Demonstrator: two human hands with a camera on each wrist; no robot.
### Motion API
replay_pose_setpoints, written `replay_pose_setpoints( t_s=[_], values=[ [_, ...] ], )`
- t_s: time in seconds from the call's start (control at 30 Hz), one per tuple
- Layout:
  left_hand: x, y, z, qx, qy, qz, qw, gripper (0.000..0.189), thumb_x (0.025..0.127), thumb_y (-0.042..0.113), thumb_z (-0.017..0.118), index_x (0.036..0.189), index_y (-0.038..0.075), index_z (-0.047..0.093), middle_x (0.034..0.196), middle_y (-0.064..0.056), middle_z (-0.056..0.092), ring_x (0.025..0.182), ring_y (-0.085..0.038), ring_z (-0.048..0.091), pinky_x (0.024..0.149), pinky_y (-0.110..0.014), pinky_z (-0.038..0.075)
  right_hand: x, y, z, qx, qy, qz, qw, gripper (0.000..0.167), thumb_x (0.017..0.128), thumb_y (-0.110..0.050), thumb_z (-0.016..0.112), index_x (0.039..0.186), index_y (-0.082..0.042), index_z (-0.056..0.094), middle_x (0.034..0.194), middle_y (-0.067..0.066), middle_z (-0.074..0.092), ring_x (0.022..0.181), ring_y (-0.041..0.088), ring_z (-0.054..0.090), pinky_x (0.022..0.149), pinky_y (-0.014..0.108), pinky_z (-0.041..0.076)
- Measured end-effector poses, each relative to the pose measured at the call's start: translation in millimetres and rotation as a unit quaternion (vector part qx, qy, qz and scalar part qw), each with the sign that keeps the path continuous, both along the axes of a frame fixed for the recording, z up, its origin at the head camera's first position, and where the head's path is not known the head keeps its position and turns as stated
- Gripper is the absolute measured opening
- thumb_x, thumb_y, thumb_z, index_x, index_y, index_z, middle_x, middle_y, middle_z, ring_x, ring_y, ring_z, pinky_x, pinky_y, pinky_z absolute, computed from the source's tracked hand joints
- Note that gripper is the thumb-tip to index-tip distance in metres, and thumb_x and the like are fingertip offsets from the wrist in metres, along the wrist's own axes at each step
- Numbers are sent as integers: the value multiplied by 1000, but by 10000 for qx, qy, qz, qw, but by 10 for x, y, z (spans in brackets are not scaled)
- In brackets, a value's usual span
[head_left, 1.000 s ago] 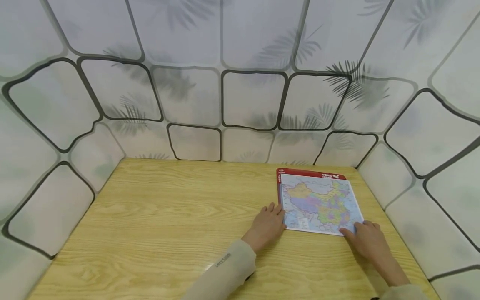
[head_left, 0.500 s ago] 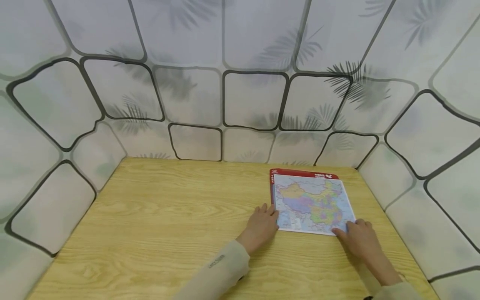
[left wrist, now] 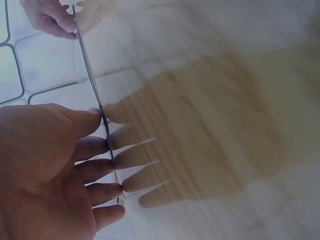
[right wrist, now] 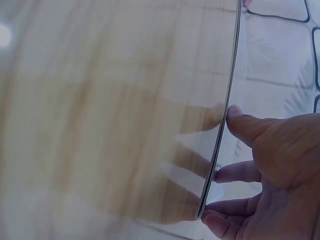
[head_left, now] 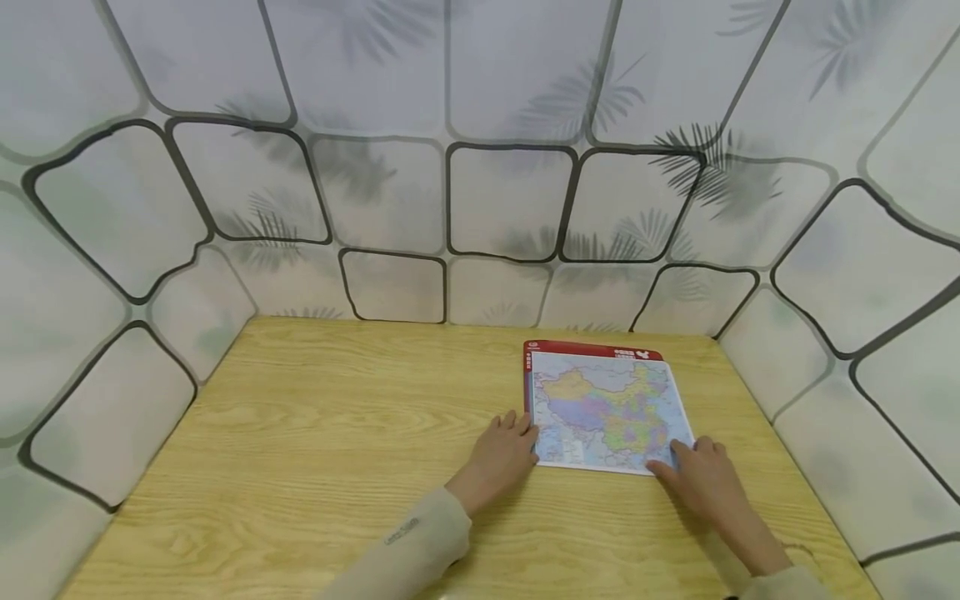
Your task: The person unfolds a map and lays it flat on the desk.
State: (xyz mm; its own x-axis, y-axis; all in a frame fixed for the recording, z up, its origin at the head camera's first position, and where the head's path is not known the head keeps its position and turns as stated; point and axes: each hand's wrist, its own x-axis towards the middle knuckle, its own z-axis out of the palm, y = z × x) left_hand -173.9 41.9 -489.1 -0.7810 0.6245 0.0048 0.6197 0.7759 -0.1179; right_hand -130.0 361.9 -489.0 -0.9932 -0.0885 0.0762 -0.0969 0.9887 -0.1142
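A map of China (head_left: 607,412) with a red band along its top lies flat on the wooden table, right of the middle. In the head view my left hand (head_left: 498,454) touches its left edge near the lower corner, fingers extended. My right hand (head_left: 708,479) is at its lower right corner, the thumb by the front edge and fingers by the right edge. Both wrist views show the map only edge-on, as a thin dark line; the fingertips of the left hand (left wrist: 55,170) and right hand (right wrist: 285,170) meet that line without visibly wrapping round it.
Bare wood of the table (head_left: 322,433) stretches to the left of the map. A pale wall covering (head_left: 390,192) with dark outlines and leaf prints stands behind and on both sides of the table. Its glossy top mirrors the hands in the wrist views.
The map has slid left across the table, with both hands moving along at its edges. It stays flat and keeps nearly the same angle.
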Motion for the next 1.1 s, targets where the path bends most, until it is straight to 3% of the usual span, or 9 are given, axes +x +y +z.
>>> replay_pose_setpoints(
  t_s=[0.2,0.5,0.7,1.1],
  values=[
    [15,-179,17,170,-103,75,9998,47,105,38,60,145,13,61,150,-6,55,138,-29,52,111,-44,46,2,-125,-16,-34,138,181,9997,63,92,-44,75,118,13,68,85,24,57,78,36,52,69,50,47],
    [53,-464,-19,644,-313,182,9973,45,103,34,63,142,10,63,150,-10,56,139,-33,52,112,-47,45,15,-304,-22,-144,170,396,9990,56,90,-44,78,117,5,72,85,19,55,76,32,51,67,47,46],
    [105,-639,-46,691,-272,169,9971,43,103,31,64,140,9,64,148,-11,58,136,-34,55,110,-47,46,37,-452,14,-163,-17,426,9990,57,90,-44,77,120,5,73,88,18,53,77,28,48,66,44,46],
    [192,-911,2,636,-252,308,9972,44,101,31,67,138,7,65,146,-13,59,133,-35,57,108,-48,48,40,-726,36,103,69,531,9985,58,89,-51,76,120,-1,76,89,18,56,79,29,51,66,47,49]
  ],
)
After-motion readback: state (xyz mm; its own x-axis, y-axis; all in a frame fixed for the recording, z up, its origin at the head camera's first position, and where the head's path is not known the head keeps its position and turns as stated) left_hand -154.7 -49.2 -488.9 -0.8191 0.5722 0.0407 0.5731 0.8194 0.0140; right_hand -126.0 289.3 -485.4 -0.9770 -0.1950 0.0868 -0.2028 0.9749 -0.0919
